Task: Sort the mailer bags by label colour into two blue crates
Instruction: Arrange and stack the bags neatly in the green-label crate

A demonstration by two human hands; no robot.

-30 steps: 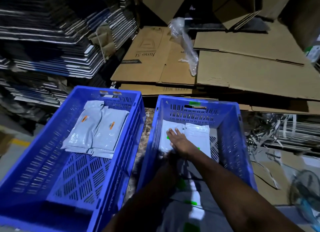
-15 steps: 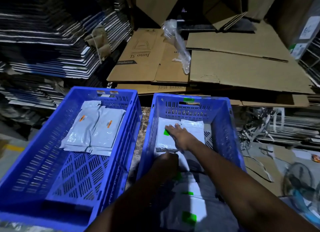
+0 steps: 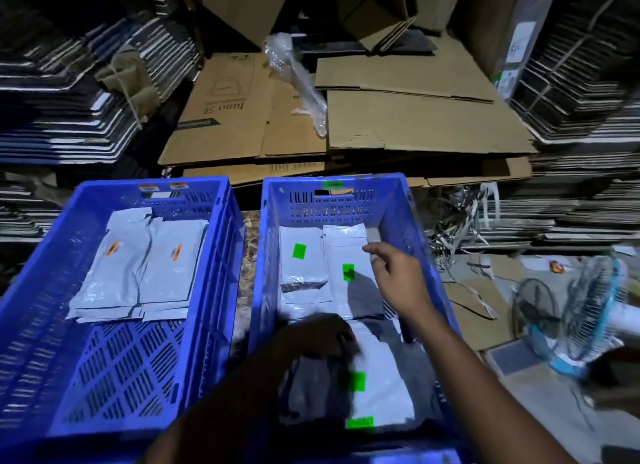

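Two green-label mailer bags (image 3: 325,266) lie flat at the far end of the right crate (image 3: 408,221); the right hand (image 3: 398,280) hovers above, fingers loosely curled, empty. Left hand (image 3: 318,339), dark and blurred, grip unclear, could drag the near bags (image 3: 377,387) askew

Your two crates (image 3: 221,256) are blue moulded plastic with slotted walls and a slight sheen. The mailers (image 3: 173,266) in them are smooth grey-white plastic film, faintly glossy and creased. Behind them you have matt brown cardboard (image 3: 415,124) and a crinkled clear plastic wrap (image 3: 304,89).
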